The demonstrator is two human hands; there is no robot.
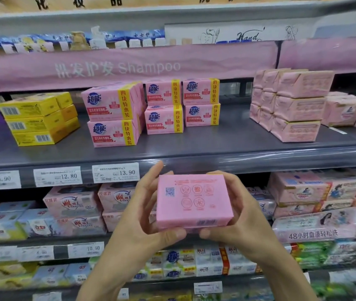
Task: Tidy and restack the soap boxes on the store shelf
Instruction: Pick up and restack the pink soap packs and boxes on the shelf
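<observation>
Both hands are on it! The pink soap box sits between the left hand and the right hand, up in the air just below and in front of the front edge of the shelf.

Left grip: thumb tucked under the bottom edge, fingers behind the left side, one finger poking up past the top corner. Right grip: thumb underneath too, fingers curled round the right side. Both grips are grasping the box. Its back panel, with a QR code and round icons, faces us, slightly tilted.

Up on the shelf there are three pink branded stacks, each two high. The angled stack stands nearest the front edge, turned off square. The middle stack and the right-hand stack sit further back. The yellow boxes are piled three high toward the left end, and the pale wrapped packs stand toward the right end.

I'd call this the carry-and-place step: box in hand, not yet set down. It probably belongs with the pink stacks, since the colour matches, but only its back shows, so I can't be sure.

The next move calls for lifting it over the front edge, turning the printed front outward and lowering it flat onto a pink stack with the edges squared. The angled stack looks due for straightening too.
</observation>
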